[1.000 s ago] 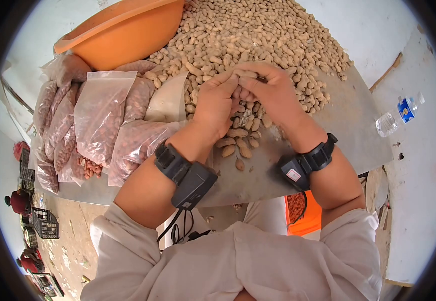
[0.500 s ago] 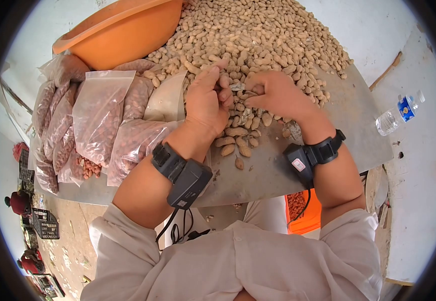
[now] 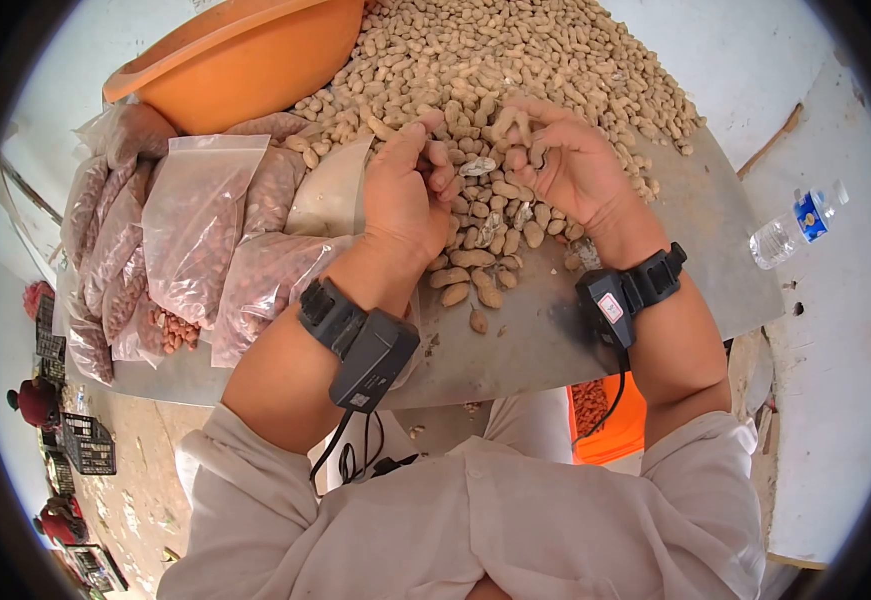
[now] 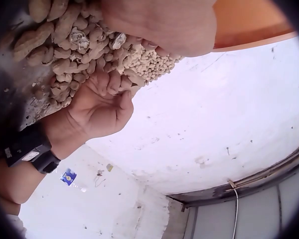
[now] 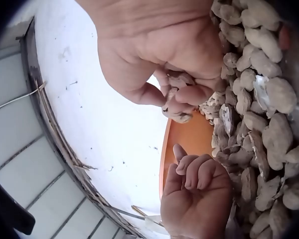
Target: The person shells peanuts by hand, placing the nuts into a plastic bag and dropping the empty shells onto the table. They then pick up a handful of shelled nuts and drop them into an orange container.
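Before me lies a large heap of unshelled peanuts [image 3: 475, 60]. My right hand [image 3: 580, 165] is raised over the near edge of the heap, its thumb and fingers pinching a curved peanut [image 3: 511, 124]. In the right wrist view this peanut [image 5: 177, 118] shows below the curled fingers, partly hidden by them. Facing it across a small gap is my left hand [image 3: 400, 195], palm inward. Its fingers are loosely bent, and nothing shows in the palm in the right wrist view. Between the hands, pale split shells [image 3: 477, 166] lie among the peanuts.
Clear bags of reddish kernels [image 3: 200, 230] are stacked on the left of the metal table [image 3: 545, 345]. An orange basin [image 3: 245, 70] stands behind them. A water bottle [image 3: 798, 228] is at the right. Below the table edge is an orange container [image 3: 620, 430]. Black crates [image 3: 90, 445] stand far left.
The hands were together over the heap, then parted. The right hand reached down into the near peanuts and has now lifted and turned, with a peanut in its fingers. The left hand stayed nearly in place.
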Demonstrator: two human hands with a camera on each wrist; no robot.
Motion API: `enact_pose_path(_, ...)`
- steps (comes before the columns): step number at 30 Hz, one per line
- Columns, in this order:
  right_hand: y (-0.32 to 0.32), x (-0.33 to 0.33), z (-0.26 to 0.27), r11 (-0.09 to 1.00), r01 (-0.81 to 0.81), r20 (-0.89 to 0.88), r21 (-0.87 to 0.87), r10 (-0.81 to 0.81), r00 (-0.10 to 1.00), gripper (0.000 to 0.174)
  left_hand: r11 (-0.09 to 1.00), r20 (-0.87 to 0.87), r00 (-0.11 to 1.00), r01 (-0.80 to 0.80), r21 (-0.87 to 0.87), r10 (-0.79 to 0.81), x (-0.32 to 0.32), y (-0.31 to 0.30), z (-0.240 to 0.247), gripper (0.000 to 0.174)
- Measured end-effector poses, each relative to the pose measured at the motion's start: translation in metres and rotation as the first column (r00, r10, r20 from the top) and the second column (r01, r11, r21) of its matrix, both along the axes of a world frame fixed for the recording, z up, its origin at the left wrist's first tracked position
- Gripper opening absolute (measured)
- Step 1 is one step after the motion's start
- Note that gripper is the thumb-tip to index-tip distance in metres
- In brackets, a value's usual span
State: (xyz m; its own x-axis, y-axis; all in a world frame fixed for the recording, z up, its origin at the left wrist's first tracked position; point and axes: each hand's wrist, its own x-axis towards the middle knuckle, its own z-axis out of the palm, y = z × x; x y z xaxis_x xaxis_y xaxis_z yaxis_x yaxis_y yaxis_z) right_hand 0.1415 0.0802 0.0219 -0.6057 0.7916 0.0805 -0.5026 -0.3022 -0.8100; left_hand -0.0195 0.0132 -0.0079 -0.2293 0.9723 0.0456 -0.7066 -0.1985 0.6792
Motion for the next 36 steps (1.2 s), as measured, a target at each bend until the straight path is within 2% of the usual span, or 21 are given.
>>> enact_pose_path(3, 0.008, -0.007, -0.020, 0.993, 0.074, 0.091, 0.095, -0.083, 0.992, 0.009, 1.000, 0.004, 1.000, -0.005, 0.000, 0.005, 0.001, 0.000, 0.000, 0.023)
enact_pose_path(6, 0.015, -0.003, -0.024, 0.940, -0.001, 0.436, 0.342, -0.158, 0.886, 0.005, 1.000, 0.005, 1.000, -0.008, 0.002, 0.008, 0.001, 0.000, 0.000, 0.023)
enact_pose_path(7, 0.014, -0.004, -0.024, 0.864, 0.004, 0.478, 0.503, -0.282, 0.832, 0.005, 1.000, 0.006, 1.000, -0.008, 0.005, 0.008, 0.001, 0.000, 0.000, 0.024)
enact_pose_path(9, 0.009, -0.006, -0.024, 0.638, -0.043, 0.479, 0.769, -0.530, 0.700, 0.007, 1.000, 0.008, 1.000, -0.016, 0.010, 0.015, 0.002, 0.000, -0.001, 0.024)
enact_pose_path(12, 0.012, -0.010, -0.031, 0.298, -0.141, 0.315, 0.944, -0.692, 0.650, 0.009, 1.000, -0.002, 1.000, -0.029, 0.011, 0.029, 0.004, 0.000, -0.001, 0.025)
enact_pose_path(15, 0.007, -0.017, -0.027, 0.255, -0.276, 0.370, 0.927, -0.743, 0.558, 0.008, 0.999, -0.012, 0.999, -0.031, 0.009, 0.031, 0.005, -0.001, 0.001, 0.025)
enact_pose_path(18, 0.006, -0.023, -0.028, 0.174, -0.258, 0.298, 0.950, -0.742, 0.600, 0.008, 0.999, -0.005, 1.000, -0.027, 0.020, 0.027, 0.006, -0.001, 0.000, 0.025)
enact_pose_path(21, 0.007, -0.016, -0.024, 0.237, -0.143, 0.272, 0.961, -0.718, 0.641, 0.010, 0.999, 0.010, 0.999, -0.032, 0.015, 0.032, 0.003, 0.000, -0.001, 0.025)
enact_pose_path(24, -0.004, -0.004, -0.008, 0.451, -0.250, 0.480, 0.857, -0.523, 0.704, 0.018, 0.999, 0.010, 0.999, -0.040, 0.012, 0.039, 0.002, 0.000, 0.000, 0.024)
enact_pose_path(27, -0.027, 0.001, 0.015, 0.450, -0.526, 0.692, 0.722, -0.492, 0.529, 0.026, 0.998, 0.004, 0.998, -0.057, 0.003, 0.057, 0.003, 0.000, 0.001, 0.024)
enact_pose_path(30, -0.029, -0.002, 0.008, 0.149, -0.737, 0.661, 0.659, -0.583, 0.473, 0.028, 0.998, 0.001, 0.998, -0.057, -0.007, 0.057, 0.003, -0.002, 0.003, 0.025)
enact_pose_path(33, -0.030, -0.003, -0.007, 0.074, -0.729, 0.611, 0.680, -0.607, 0.508, 0.034, 0.998, -0.007, 0.998, -0.062, -0.005, 0.062, 0.003, -0.003, 0.004, 0.026)
enact_pose_path(36, -0.027, -0.008, -0.009, 0.067, -0.787, 0.624, 0.613, -0.652, 0.430, 0.030, 0.998, -0.019, 0.997, -0.069, 0.006, 0.069, 0.003, -0.004, 0.004, 0.025)
